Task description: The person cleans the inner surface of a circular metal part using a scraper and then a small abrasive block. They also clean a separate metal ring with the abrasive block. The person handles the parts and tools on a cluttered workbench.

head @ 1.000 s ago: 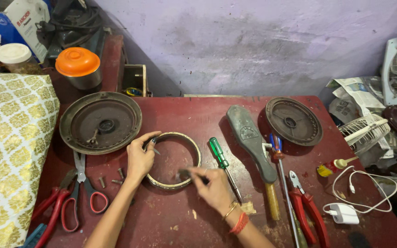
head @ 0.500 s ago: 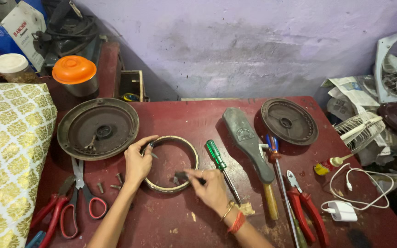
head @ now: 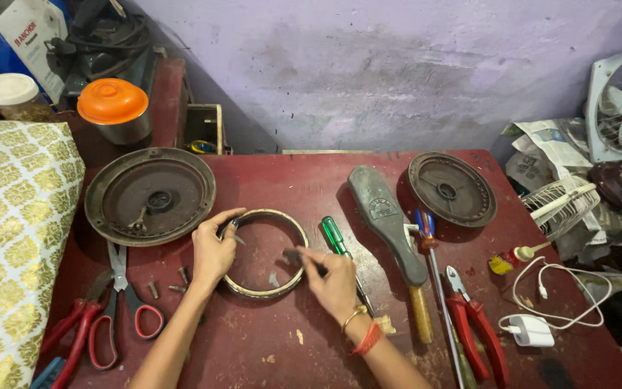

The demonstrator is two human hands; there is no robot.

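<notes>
A thin metal ring lies flat on the dark red table. My left hand rests on the ring's left side and pinches a small dark piece against the rim. My right hand is at the ring's lower right edge, its fingertips closed on a small dark metal part held over the inside of the ring. A tiny metal bit lies inside the ring.
A large round cover lies at the left, a smaller one at the right. Green screwdriver, grey fan blade, red pliers, scissors, loose screws and a white charger surround the hands.
My right hand has moved up and slightly right along the ring with the small part. The left hand has stayed on the ring. The camera has shifted a little.
</notes>
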